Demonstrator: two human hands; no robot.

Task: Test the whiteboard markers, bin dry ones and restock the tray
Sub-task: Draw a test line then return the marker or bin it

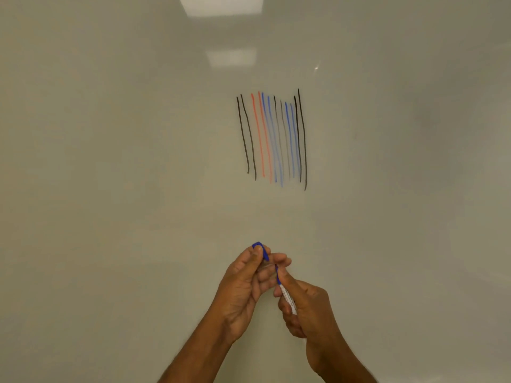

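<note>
A whiteboard (138,161) fills the view. Several vertical test strokes (272,139) in black, red and blue stand on it above my hands; some blue and grey ones look faint. My left hand (243,288) pinches a blue marker cap (262,248) between thumb and fingers. My right hand (304,310) grips a blue whiteboard marker (286,295) by its white barrel, its blue tip end pointing up toward the cap. Cap and marker tip sit close together, and fingers hide where they meet.
Ceiling lights reflect on the glossy board (221,6) at the top. No tray or bin is in view.
</note>
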